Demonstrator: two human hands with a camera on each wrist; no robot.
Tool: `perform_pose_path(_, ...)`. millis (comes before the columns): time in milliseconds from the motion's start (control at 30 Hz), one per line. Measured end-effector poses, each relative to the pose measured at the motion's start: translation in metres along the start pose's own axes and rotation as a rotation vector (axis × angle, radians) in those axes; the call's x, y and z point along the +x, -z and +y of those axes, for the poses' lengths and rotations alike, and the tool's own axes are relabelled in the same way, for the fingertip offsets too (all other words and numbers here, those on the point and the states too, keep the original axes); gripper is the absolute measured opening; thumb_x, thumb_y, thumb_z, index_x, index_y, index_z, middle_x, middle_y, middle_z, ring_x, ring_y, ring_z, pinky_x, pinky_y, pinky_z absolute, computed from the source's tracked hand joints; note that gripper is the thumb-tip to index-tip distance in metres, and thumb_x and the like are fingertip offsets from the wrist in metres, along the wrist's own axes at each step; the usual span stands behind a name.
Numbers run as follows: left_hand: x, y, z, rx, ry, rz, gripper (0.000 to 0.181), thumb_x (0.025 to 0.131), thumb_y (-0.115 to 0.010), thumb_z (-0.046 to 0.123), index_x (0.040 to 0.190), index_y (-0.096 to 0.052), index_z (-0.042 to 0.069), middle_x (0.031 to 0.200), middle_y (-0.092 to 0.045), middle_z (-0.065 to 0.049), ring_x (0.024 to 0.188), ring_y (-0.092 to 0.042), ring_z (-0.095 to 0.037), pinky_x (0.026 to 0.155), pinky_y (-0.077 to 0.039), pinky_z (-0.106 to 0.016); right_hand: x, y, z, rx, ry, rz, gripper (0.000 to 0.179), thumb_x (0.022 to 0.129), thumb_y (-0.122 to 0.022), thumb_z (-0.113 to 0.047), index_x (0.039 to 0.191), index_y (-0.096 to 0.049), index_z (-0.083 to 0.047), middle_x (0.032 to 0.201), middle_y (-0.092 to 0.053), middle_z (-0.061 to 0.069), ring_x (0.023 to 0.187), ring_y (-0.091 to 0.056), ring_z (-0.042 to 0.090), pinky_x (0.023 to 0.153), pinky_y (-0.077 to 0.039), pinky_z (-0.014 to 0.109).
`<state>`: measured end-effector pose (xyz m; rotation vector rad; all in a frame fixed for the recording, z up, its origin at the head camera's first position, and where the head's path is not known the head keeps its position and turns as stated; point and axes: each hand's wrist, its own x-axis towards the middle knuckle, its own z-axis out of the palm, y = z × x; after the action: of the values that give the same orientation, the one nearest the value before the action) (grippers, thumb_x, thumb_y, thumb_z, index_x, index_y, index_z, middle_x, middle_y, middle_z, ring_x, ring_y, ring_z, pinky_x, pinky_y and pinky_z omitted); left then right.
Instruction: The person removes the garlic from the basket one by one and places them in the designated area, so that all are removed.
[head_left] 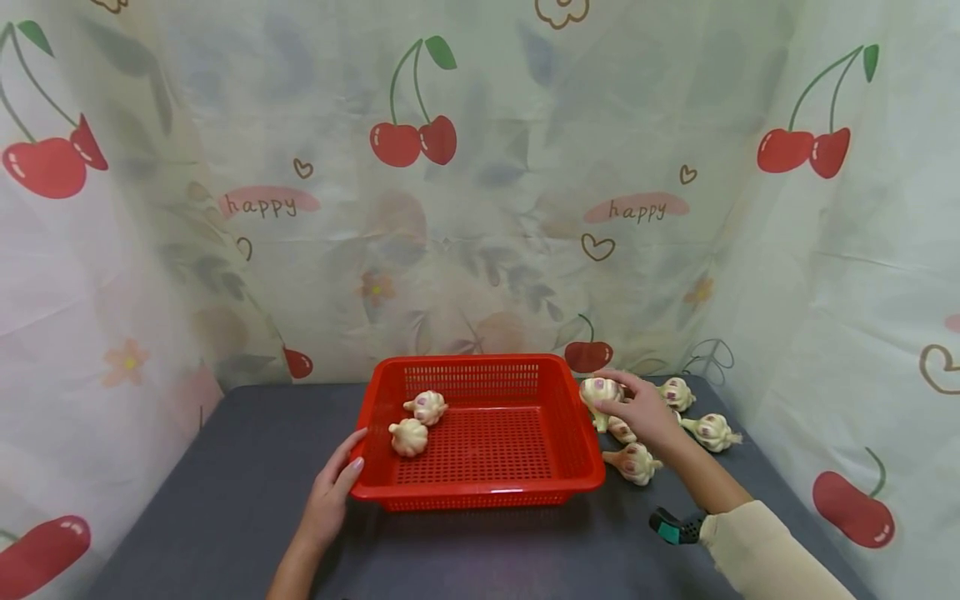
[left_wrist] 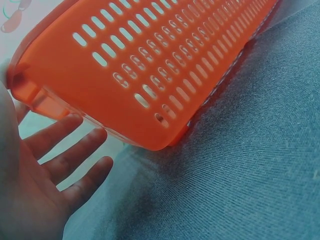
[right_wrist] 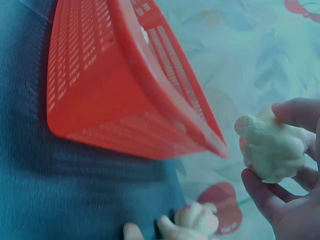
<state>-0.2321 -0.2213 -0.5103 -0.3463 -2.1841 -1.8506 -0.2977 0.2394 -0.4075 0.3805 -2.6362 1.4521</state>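
Observation:
A red plastic basket (head_left: 472,492) with slotted walls stands on the dark table. Two garlic bulbs (head_left: 408,437) lie in its left part. At the basket's left rim is my left hand (head_left: 330,492), gripping the edge between thumb and fingers; in the left wrist view, the other fingers (left_wrist: 75,155) spread beside the outer wall. My right hand (head_left: 645,412) holds a garlic bulb (right_wrist: 275,147) between thumb and fingers, raised just outside the basket's right rim. Several more garlic bulbs (head_left: 633,463) lie on the table below and around that hand.
The dark table (head_left: 247,492) reaches back to a cherry-patterned curtain (head_left: 480,250), which also hangs along both sides. Near my right wrist there is a black and teal device (head_left: 671,527), by the cream sleeve (head_left: 765,550).

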Motion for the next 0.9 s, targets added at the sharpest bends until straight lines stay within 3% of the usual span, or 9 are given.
perform_pose_path(233, 0.0, 0.001, -0.001, 0.006, -0.001, 0.014, 0.043, 0.104, -0.045, 0.017, 0.146, -0.043, 0.008, 0.136, -0.051, -0.02, 0.11, -0.057, -0.03, 0.088, -0.046, -0.021, -0.013, 0.015, 0.017, -0.012, -0.032, 0.072, 0.054, 0.095, -0.065, -0.02, 0.142, -0.046, 0.0, 0.143, -0.041, 0.025, 0.108, -0.049, 0.036, 0.072, -0.047, 0.034)
perform_pose_path(667, 0.001, -0.001, -0.001, 0.002, -0.003, 0.002, 0.043, 0.104, -0.045, 0.018, 0.146, -0.042, 0.009, 0.14, -0.048, -0.018, 0.115, -0.054, -0.032, 0.09, -0.045, -0.022, -0.052, 0.032, 0.052, -0.208, -0.112, 0.274, 0.05, 0.093, -0.066, -0.017, 0.137, -0.051, 0.001, 0.136, -0.048, 0.029, 0.114, -0.051, 0.045, 0.078, -0.047, 0.05)
perform_pose_path(900, -0.001, -0.001, 0.0, -0.005, -0.003, 0.006, 0.043, 0.104, -0.045, 0.017, 0.146, -0.042, 0.008, 0.139, -0.049, -0.02, 0.114, -0.054, -0.034, 0.089, -0.046, -0.022, -0.069, 0.034, 0.076, -0.258, -0.192, 0.406, 0.05, 0.09, -0.07, -0.022, 0.133, -0.055, -0.001, 0.125, -0.057, 0.028, 0.108, -0.057, 0.042, 0.079, -0.046, 0.045)
